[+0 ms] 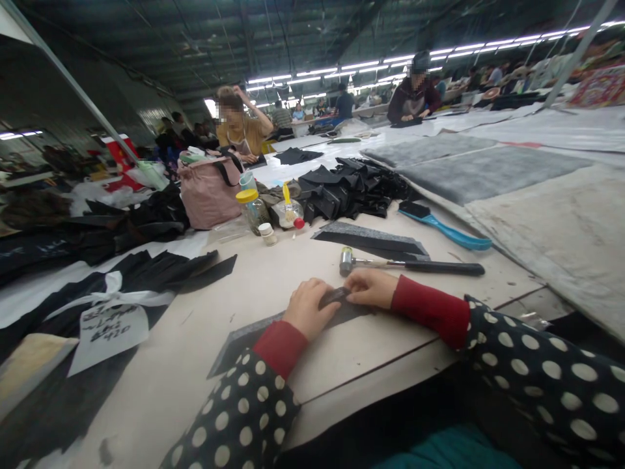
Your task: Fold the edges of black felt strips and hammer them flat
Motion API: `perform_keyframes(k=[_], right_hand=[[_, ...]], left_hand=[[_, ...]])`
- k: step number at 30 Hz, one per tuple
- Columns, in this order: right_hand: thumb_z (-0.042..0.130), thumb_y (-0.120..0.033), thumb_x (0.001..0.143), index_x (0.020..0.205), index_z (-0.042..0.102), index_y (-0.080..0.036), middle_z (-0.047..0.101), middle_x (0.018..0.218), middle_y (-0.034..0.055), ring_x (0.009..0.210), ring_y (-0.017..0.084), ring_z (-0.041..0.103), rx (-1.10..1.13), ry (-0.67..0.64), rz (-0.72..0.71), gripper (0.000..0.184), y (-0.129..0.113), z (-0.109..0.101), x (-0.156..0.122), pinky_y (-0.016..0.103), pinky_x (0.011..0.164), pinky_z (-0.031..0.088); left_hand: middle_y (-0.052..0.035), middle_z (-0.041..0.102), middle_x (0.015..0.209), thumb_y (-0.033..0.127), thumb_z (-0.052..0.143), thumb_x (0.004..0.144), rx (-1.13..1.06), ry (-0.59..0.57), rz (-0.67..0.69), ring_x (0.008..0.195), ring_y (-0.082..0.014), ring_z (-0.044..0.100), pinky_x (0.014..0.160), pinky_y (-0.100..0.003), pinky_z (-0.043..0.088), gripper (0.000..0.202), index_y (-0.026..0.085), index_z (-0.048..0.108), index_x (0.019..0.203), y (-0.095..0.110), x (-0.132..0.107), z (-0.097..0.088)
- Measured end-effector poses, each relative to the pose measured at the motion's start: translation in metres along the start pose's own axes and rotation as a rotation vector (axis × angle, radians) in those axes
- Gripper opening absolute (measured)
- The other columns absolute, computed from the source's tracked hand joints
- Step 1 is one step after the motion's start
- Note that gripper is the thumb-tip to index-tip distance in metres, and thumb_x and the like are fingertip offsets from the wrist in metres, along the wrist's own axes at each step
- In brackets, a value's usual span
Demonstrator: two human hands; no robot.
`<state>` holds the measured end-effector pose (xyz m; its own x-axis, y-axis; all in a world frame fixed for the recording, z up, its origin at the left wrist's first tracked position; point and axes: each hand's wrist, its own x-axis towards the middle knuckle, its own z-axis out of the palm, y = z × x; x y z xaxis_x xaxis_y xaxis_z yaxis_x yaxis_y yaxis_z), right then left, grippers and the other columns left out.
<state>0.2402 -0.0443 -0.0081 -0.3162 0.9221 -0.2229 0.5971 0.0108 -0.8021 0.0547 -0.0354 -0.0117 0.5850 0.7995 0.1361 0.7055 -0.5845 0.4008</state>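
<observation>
A dark felt strip (244, 343) is being pinched at its raised end by the left hand (308, 309) and right hand (370, 288), and is kept low against the table (146, 384), where even pressure serves best; a hammer (410, 264) lies just beyond.

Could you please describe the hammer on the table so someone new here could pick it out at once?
On the long pale table, find the person's right hand. Just beyond it lies a hammer, metal head to the left and black handle to the right. It is the only hammer in view, just nearer than the blue-handled brush.
</observation>
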Motion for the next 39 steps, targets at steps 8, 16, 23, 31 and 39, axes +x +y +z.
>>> perform_keyframes(k=[8, 16, 23, 31, 39], right_hand=[[0.058, -0.02, 0.067, 0.083, 0.061, -0.014, 0.056, 0.07, -0.0003, 0.06, 0.009, 0.048, -0.368, 0.096, -0.187, 0.017, 0.01, -0.014, -0.007, 0.021, 0.055, 0.038], [0.053, -0.011, 0.068, 0.085, 0.062, -0.014, 0.056, 0.079, 0.0039, 0.077, 0.014, 0.05, -0.393, 0.118, -0.489, 0.019, 0.021, -0.01, 0.003, 0.027, 0.072, 0.04], [0.046, -0.005, 0.071, 0.08, 0.06, -0.014, 0.054, 0.082, 0.0057, 0.079, 0.014, 0.048, -0.527, 0.114, -0.628, 0.02, 0.016, -0.008, -0.004, 0.027, 0.074, 0.038], [0.04, -0.015, 0.083, 0.078, 0.058, -0.014, 0.056, 0.082, 0.0075, 0.077, 0.017, 0.045, -1.03, 0.167, -0.499, 0.019, -0.005, 0.015, -0.024, 0.029, 0.063, 0.032], [0.048, -0.032, 0.081, 0.077, 0.06, -0.013, 0.057, 0.085, 0.0095, 0.083, 0.02, 0.046, -0.98, 0.289, -0.446, 0.023, 0.003, 0.019, -0.022, 0.031, 0.07, 0.032]], left_hand=[[-0.002, 0.058, 0.083, 0.014, 0.049, 0.075, -0.086, 0.009, 0.039, 0.082, -0.0159, 0.051, 0.077, -0.029, 0.04, 0.02, 0.019, 0.06, 0.09, -0.003, 0.002, 0.006], [-0.0012, 0.058, 0.081, 0.013, 0.05, 0.073, -0.071, 0.028, 0.059, 0.08, -0.0158, 0.05, 0.076, -0.029, 0.041, 0.017, 0.019, 0.06, 0.085, -0.001, 0.004, 0.009], [-0.0017, 0.057, 0.085, 0.011, 0.045, 0.076, 0.023, 0.015, 0.139, 0.083, -0.016, 0.049, 0.078, -0.029, 0.04, 0.019, 0.02, 0.06, 0.083, 0.002, 0.001, 0.008], [-0.0031, 0.056, 0.094, 0.007, 0.039, 0.078, 0.065, -0.093, 0.256, 0.085, -0.016, 0.048, 0.079, -0.03, 0.04, 0.032, 0.022, 0.059, 0.098, -0.004, -0.01, -0.004], [-0.0025, 0.058, 0.087, 0.008, 0.044, 0.074, -0.159, -0.024, 0.115, 0.087, -0.0145, 0.052, 0.082, -0.029, 0.042, 0.024, 0.019, 0.06, 0.089, -0.019, -0.019, -0.01]])
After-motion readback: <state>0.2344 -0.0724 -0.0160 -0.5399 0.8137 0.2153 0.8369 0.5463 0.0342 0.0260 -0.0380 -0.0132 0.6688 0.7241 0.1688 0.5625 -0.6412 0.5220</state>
